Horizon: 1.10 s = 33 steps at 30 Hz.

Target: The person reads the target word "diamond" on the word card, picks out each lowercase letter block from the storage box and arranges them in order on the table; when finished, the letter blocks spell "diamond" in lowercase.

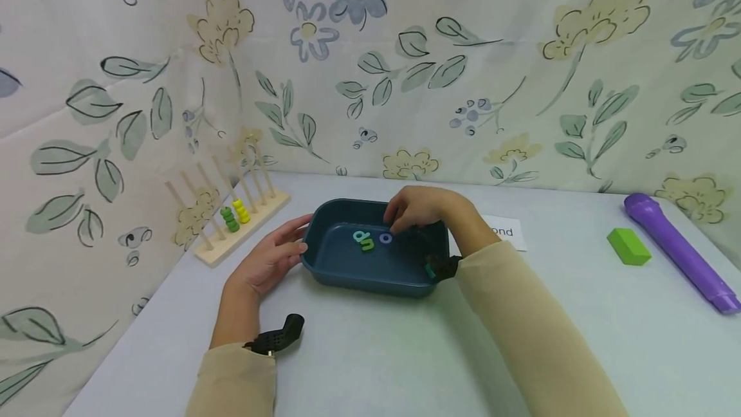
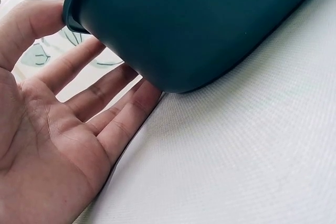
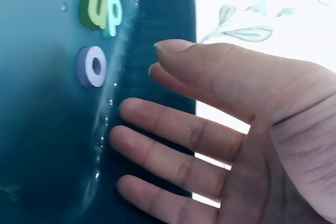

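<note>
A dark teal tray (image 1: 359, 280) stands on the white table, with three small letter pieces in it. They are a purple letter o (image 3: 94, 66), a green letter like n or u (image 1: 367, 245) and a light turquoise letter like p or d (image 1: 361, 236). My left hand (image 1: 276, 255) touches the tray's left end, thumb tip at the rim and loosely straight fingers along the outer wall. Over the tray's far right part hovers my right hand (image 1: 421, 206), just past the purple o. Its relaxed fingers (image 3: 157, 150) hold nothing visible.
Behind my right arm lies a white card (image 1: 512, 230) reading "ond", partly hidden. A wooden peg stand (image 1: 257, 219) with green and yellow pieces is at the left. On the right lie a green block (image 1: 628, 246) and a purple tube (image 1: 680, 250). A flowered cloth hangs behind.
</note>
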### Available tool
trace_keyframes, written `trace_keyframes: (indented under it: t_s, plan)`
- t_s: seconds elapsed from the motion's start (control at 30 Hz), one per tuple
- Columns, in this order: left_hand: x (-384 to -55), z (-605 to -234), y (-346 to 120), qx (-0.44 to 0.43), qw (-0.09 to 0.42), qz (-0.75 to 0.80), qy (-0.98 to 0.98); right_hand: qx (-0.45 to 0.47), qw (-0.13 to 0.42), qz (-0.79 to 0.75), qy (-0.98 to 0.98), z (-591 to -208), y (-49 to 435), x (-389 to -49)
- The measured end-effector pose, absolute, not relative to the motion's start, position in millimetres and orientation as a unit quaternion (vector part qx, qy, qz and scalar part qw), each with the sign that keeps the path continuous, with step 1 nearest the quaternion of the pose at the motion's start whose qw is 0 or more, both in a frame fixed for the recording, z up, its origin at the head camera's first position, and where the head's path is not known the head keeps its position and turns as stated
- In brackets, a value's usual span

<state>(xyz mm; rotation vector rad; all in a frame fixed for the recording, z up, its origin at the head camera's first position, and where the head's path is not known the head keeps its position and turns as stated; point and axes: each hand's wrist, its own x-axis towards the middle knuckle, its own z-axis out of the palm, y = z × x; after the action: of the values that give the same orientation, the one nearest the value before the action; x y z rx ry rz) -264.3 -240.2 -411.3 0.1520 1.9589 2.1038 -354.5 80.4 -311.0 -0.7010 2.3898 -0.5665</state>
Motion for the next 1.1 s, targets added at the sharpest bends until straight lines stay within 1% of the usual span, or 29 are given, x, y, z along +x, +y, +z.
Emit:
trace_keyframes:
  t_s: [0.33, 0.6, 0.83, 1.1]
  plan:
    - [-265, -413, -238, 0.049, 0.136, 0.730, 0.668, -0.258, 0.276, -0.120, 0.918, -318, 66, -345]
    - [-266, -412, -239, 0.048, 0.134, 0.730, 0.669, -0.261, 0.258, -0.043, 0.929, -313, 49, -341]
    - [-266, -410, -241, 0.047, 0.134, 0.729, 0.670, -0.269, 0.248, -0.003, 0.931, -306, 33, -343]
    - [-266, -410, -241, 0.051, 0.132, 0.730, 0.669, -0.265, 0.246, -0.003, 0.932, -315, 29, -342]
